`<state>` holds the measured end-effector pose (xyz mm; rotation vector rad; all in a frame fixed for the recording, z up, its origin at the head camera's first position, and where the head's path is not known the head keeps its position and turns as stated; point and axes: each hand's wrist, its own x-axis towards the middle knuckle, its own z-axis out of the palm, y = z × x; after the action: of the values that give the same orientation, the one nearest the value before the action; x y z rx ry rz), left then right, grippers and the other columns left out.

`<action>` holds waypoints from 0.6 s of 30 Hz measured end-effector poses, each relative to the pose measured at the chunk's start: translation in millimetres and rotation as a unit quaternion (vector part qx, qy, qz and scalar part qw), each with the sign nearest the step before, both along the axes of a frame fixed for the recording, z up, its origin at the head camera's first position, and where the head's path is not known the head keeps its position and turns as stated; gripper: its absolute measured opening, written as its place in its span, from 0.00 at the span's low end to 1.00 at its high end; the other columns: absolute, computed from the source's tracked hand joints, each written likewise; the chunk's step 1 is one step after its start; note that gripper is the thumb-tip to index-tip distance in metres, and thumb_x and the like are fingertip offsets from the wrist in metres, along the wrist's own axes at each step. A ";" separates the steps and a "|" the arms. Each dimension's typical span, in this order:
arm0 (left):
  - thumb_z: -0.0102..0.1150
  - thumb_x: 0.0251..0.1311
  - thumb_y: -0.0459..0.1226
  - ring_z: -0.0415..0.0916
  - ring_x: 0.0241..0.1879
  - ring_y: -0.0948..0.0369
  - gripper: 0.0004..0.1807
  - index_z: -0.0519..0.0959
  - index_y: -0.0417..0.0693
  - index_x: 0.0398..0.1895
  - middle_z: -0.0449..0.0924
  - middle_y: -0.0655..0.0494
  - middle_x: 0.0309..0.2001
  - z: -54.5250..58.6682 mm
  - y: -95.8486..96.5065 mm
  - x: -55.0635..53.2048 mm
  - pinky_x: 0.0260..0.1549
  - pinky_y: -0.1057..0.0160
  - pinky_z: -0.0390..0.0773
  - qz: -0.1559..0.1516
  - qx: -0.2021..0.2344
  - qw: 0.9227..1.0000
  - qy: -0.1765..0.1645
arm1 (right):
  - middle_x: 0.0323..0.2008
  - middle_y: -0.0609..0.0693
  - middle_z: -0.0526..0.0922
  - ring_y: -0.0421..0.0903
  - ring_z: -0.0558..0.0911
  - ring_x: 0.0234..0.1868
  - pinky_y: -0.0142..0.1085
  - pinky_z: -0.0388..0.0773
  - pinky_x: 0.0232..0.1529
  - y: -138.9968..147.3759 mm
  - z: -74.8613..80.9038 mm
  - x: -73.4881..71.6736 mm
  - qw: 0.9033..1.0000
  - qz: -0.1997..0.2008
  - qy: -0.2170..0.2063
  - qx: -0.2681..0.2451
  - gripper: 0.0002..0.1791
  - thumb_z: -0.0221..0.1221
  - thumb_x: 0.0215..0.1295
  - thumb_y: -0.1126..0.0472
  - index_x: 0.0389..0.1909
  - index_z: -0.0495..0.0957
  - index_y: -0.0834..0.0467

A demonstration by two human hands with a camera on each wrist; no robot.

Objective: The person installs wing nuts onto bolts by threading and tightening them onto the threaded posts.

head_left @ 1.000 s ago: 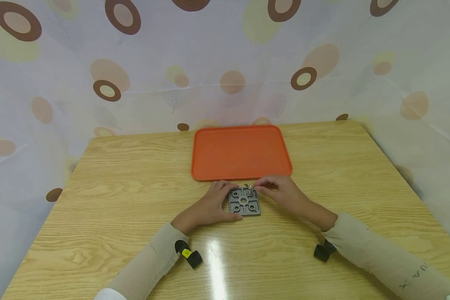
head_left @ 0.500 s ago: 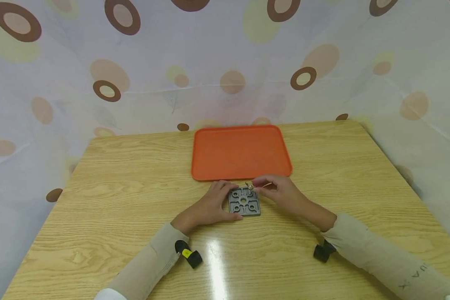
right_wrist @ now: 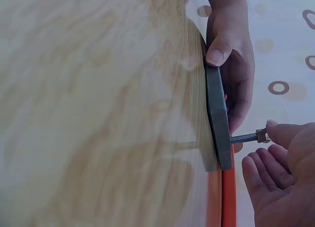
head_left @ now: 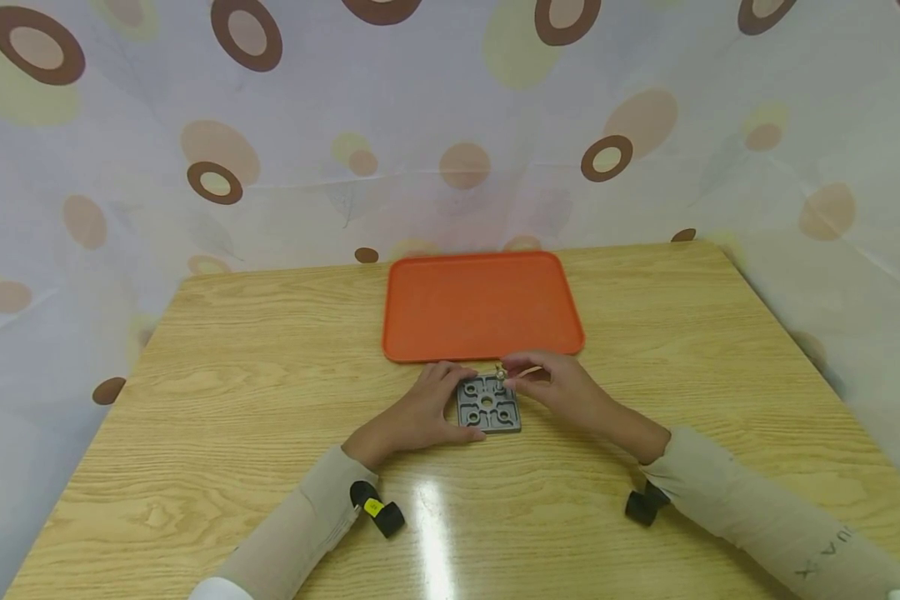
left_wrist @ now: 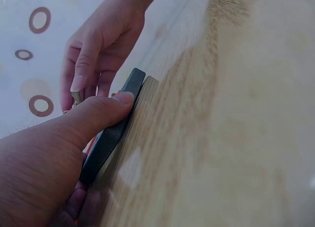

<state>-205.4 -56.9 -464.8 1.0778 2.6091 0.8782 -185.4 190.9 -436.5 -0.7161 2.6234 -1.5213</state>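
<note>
A square grey metal plate [head_left: 487, 402] with raised ribs and several round holes lies on the table. My left hand [head_left: 423, 412] grips its left side, thumb on the near edge and fingers at the far edge. From the plate's far right hole stands a threaded bolt [right_wrist: 243, 138], plain in the right wrist view. Near its free end sits a brass-coloured wing nut [head_left: 501, 374]. Thumb and index finger of my right hand [head_left: 566, 390] pinch the wing nut, one wing [left_wrist: 75, 97] showing beside the thumb in the left wrist view. The other right fingers are loosely bent.
An orange tray [head_left: 483, 353] lies just beyond the plate, close to both hands. The wood-grain table [head_left: 270, 375] runs back to a patterned cloth backdrop [head_left: 420, 192]. Black wrist cameras [head_left: 387, 518] hang below both sleeves.
The visible wing of the nut has swung slightly to the right, and my right fingers have shifted a little with it. My left hand and the plate stay put.
</note>
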 end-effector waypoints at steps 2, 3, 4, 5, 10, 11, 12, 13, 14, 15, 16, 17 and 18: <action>0.61 0.43 0.65 0.53 0.56 0.62 0.49 0.59 0.53 0.67 0.59 0.61 0.57 0.5 0.0 0.3 0.55 0.58 0.62 -0.001 0.002 1.000 -0.001 | 0.47 0.53 0.80 0.46 0.80 0.44 0.38 0.75 0.45 -1.0 0.4 0.0 1.000 0.002 -0.001 -0.002 0.19 0.61 0.60 0.58 0.50 0.77 0.62; 0.61 0.43 0.65 0.53 0.56 0.62 0.49 0.59 0.53 0.67 0.59 0.61 0.57 0.7 0.0 0.5 0.55 0.58 0.62 -0.001 0.001 1.000 -0.002 | 0.47 0.53 0.79 0.46 0.80 0.44 0.38 0.75 0.45 -1.4 0.5 -0.1 1.000 0.004 -0.001 -0.003 0.19 0.61 0.60 0.58 0.50 0.76 0.63; 0.61 0.43 0.65 0.53 0.56 0.62 0.49 0.60 0.53 0.67 0.59 0.61 0.57 0.9 0.0 0.6 0.54 0.58 0.62 -0.001 0.001 1.000 -0.002 | 0.47 0.53 0.79 0.46 0.80 0.44 0.38 0.75 0.45 -1.9 0.6 -0.2 1.000 0.005 -0.002 -0.004 0.20 0.61 0.60 0.58 0.50 0.76 0.63; 0.61 0.43 0.65 0.54 0.56 0.62 0.49 0.60 0.53 0.67 0.59 0.61 0.57 1.2 0.0 0.8 0.54 0.58 0.62 -0.001 0.001 1.000 -0.002 | 0.47 0.54 0.79 0.46 0.80 0.45 0.38 0.75 0.45 -2.3 0.6 -0.3 1.000 0.007 -0.002 -0.005 0.20 0.61 0.60 0.58 0.51 0.76 0.64; 0.61 0.43 0.66 0.54 0.55 0.63 0.48 0.60 0.53 0.66 0.60 0.61 0.57 1.4 0.0 0.9 0.53 0.59 0.63 -0.001 -0.001 1.000 0.001 | 0.48 0.54 0.78 0.44 0.78 0.47 0.36 0.75 0.46 -3.8 0.4 -1.1 1.000 0.013 -0.004 -0.007 0.21 0.61 0.61 0.57 0.51 0.75 0.64; 0.61 0.43 0.66 0.54 0.55 0.63 0.48 0.60 0.54 0.66 0.59 0.61 0.57 1.3 0.0 0.8 0.53 0.59 0.63 -0.001 -0.001 1.000 0.002 | 0.48 0.55 0.78 0.44 0.78 0.47 0.36 0.75 0.46 -4.2 0.5 -1.3 1.000 0.015 -0.003 -0.008 0.21 0.61 0.61 0.58 0.52 0.75 0.64; 0.60 0.43 0.66 0.54 0.54 0.63 0.49 0.60 0.54 0.66 0.59 0.61 0.57 1.1 0.0 0.7 0.53 0.59 0.63 -0.001 -0.001 1.000 0.002 | 0.48 0.55 0.78 0.44 0.77 0.48 0.36 0.74 0.46 -4.5 0.6 -1.5 1.000 0.016 -0.001 -0.006 0.21 0.61 0.61 0.58 0.52 0.74 0.64; 0.60 0.43 0.66 0.54 0.54 0.63 0.49 0.60 0.54 0.66 0.59 0.61 0.57 1.0 0.0 0.7 0.53 0.59 0.63 0.000 -0.002 1.000 0.003 | 0.48 0.55 0.78 0.44 0.77 0.48 0.36 0.74 0.46 -4.8 0.7 -1.7 1.000 0.018 0.002 -0.006 0.21 0.61 0.61 0.58 0.52 0.74 0.64; 0.60 0.43 0.66 0.54 0.54 0.63 0.49 0.59 0.54 0.66 0.59 0.61 0.57 0.9 0.0 0.6 0.53 0.59 0.63 0.000 -0.003 1.000 0.003 | 0.49 0.55 0.78 0.44 0.77 0.49 0.36 0.74 0.46 -5.2 0.8 -1.9 1.000 0.019 0.004 -0.005 0.21 0.61 0.61 0.58 0.53 0.74 0.64; 0.60 0.43 0.67 0.53 0.54 0.63 0.49 0.59 0.54 0.66 0.59 0.61 0.57 0.9 0.0 0.5 0.53 0.59 0.63 0.000 -0.004 1.000 0.004 | 0.48 0.55 0.78 0.44 0.77 0.48 0.36 0.74 0.46 -5.5 1.0 -2.0 1.000 0.019 0.005 -0.003 0.21 0.61 0.61 0.59 0.53 0.74 0.64; 0.60 0.43 0.67 0.53 0.54 0.63 0.49 0.59 0.54 0.67 0.59 0.61 0.57 1.0 0.0 0.5 0.53 0.59 0.63 -0.001 -0.004 1.000 0.005 | 0.49 0.55 0.78 0.44 0.78 0.48 0.36 0.74 0.46 -5.7 1.0 -2.2 1.000 0.019 0.006 -0.001 0.21 0.61 0.61 0.59 0.53 0.74 0.64; 0.60 0.43 0.66 0.53 0.55 0.63 0.49 0.59 0.54 0.67 0.59 0.61 0.58 1.2 0.1 0.5 0.53 0.59 0.63 -0.002 -0.004 1.000 0.004 | 0.49 0.55 0.78 0.44 0.78 0.48 0.36 0.74 0.46 -5.8 1.2 -2.4 1.000 0.018 0.006 0.002 0.21 0.61 0.61 0.59 0.53 0.74 0.64; 0.60 0.44 0.66 0.53 0.55 0.63 0.49 0.59 0.54 0.66 0.59 0.60 0.58 1.4 0.2 0.5 0.53 0.58 0.63 -0.002 -0.003 1.000 0.004 | 0.49 0.54 0.78 0.43 0.78 0.47 0.36 0.74 0.46 -6.0 1.2 -2.5 1.000 0.018 0.004 0.006 0.21 0.60 0.61 0.59 0.53 0.74 0.63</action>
<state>-204.9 -56.7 -463.5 1.0875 2.6130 0.8661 -187.9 184.9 -435.3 -0.7662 2.6088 -1.4965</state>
